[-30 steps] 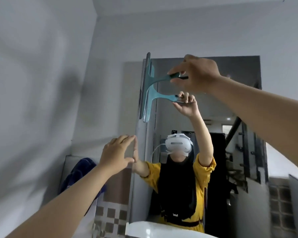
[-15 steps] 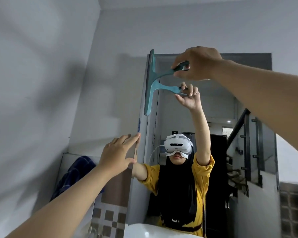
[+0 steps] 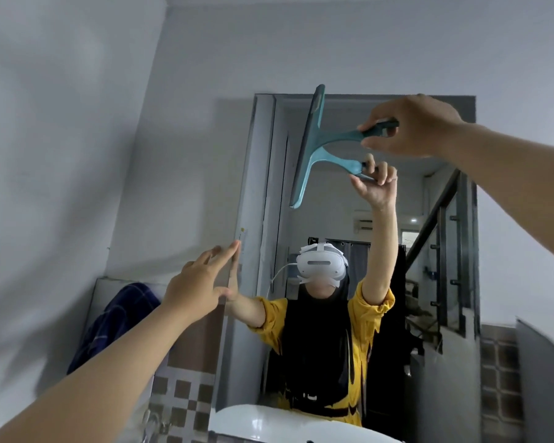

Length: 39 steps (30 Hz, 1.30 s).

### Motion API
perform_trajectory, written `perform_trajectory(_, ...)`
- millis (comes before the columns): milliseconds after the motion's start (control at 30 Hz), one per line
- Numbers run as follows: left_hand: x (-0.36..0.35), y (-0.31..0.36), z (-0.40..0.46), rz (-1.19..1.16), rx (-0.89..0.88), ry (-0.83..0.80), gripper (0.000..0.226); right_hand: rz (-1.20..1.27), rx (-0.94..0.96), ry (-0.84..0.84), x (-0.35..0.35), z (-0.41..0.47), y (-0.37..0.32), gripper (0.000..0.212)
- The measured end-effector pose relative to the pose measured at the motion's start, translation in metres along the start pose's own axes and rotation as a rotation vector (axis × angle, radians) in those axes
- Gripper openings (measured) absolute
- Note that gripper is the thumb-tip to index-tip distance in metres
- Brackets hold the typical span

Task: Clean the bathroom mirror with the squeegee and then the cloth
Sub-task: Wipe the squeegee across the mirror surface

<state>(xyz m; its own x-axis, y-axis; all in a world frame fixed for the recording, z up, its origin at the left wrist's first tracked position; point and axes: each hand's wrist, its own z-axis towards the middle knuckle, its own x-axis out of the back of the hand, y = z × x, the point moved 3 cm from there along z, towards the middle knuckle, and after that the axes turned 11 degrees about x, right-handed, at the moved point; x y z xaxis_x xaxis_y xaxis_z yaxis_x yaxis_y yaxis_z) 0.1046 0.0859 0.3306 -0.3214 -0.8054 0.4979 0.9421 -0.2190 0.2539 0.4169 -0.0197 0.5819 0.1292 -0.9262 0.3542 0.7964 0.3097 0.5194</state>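
Note:
A teal squeegee (image 3: pixel 314 135) stands with its blade upright against the upper left part of the wall mirror (image 3: pixel 442 251). My right hand (image 3: pixel 413 129) is shut on its handle, high up near the mirror's top edge. My left hand (image 3: pixel 202 282) is lower down, fingers spread, its fingertips resting on the mirror's left edge. The glass reflects the squeegee, both arms and a person in a yellow top with a headset. A dark blue checked cloth (image 3: pixel 115 327) hangs at the lower left of the mirror.
A white basin (image 3: pixel 269 420) sits below the mirror. Brown and white checked tiles (image 3: pixel 179 401) cover the wall by a tap (image 3: pixel 151 423). Grey walls meet in a corner on the left. Another tiled section shows at the lower right.
My right hand has carried the squeegee from the mirror's left edge a little to the right across the top of the glass. My left hand stays on the left edge.

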Motion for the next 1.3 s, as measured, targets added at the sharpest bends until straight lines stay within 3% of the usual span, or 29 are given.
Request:
perform_trajectory(633, -0.011, -0.002, 0.004, 0.066, 0.054, 0.03, 0.11, 0.011, -0.125, 0.021, 0.036, -0.083, 0.069, 0.024)
perform_trajectory(800, -0.009, 0.0, 0.003, 0.076, 0.076, 0.01, 0.104, 0.008, -0.155, 0.022, 0.043, -0.097, 0.079, 0.019)
perform_trajectory(1200, -0.009, 0.003, 0.003, 0.096, 0.073, -0.024, 0.094, 0.033, -0.406, 0.06, 0.051, -0.136, 0.08, 0.014)
perform_trajectory(1300, -0.01, 0.0, 0.005, -0.015, 0.08, -0.073, 0.088, 0.064, -0.504, 0.087, 0.045, -0.139, 0.069, 0.016)
